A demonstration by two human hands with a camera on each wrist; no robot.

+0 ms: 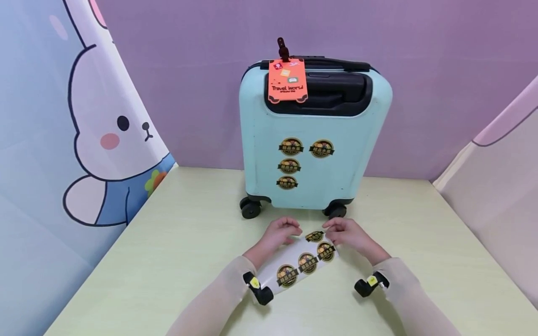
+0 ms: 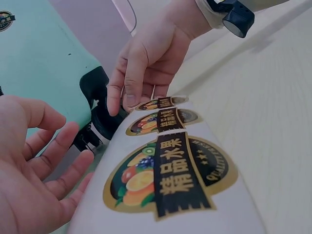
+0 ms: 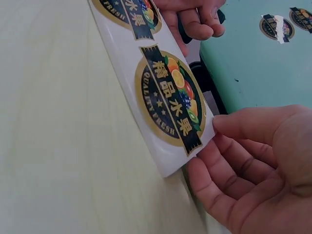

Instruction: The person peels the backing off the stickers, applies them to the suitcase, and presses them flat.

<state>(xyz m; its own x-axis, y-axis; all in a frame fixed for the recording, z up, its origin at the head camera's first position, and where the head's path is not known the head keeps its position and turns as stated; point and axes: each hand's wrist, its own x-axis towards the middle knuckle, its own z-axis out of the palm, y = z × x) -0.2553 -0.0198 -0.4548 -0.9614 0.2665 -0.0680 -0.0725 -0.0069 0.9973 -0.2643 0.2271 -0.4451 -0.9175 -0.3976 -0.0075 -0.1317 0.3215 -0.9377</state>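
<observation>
A white sheet of round black-and-gold fruit stickers [image 1: 275, 259] slants between the hands, low over the table. My right hand [image 1: 346, 234] pinches its right end; in the right wrist view the thumb [image 3: 243, 122] lies at the edge, with fingers beneath. My left hand [image 1: 279, 235] is beside the far edge of the sheet, its fingers loosely bent and holding nothing, as the left wrist view shows. A light teal suitcase [image 1: 311, 182] stands upright just beyond both hands. Several matching stickers [image 1: 289, 166] are on its front, three in a column and one at upper right.
An orange luggage tag [image 1: 288, 84] hangs over the suitcase's black handle recess [image 1: 336, 93]. Black wheels [image 1: 251, 208] rest on the pale table [image 1: 189, 219]. Behind is a purple cloth [image 1: 193, 93], and a rabbit-print curtain [image 1: 105, 116] hangs at the left.
</observation>
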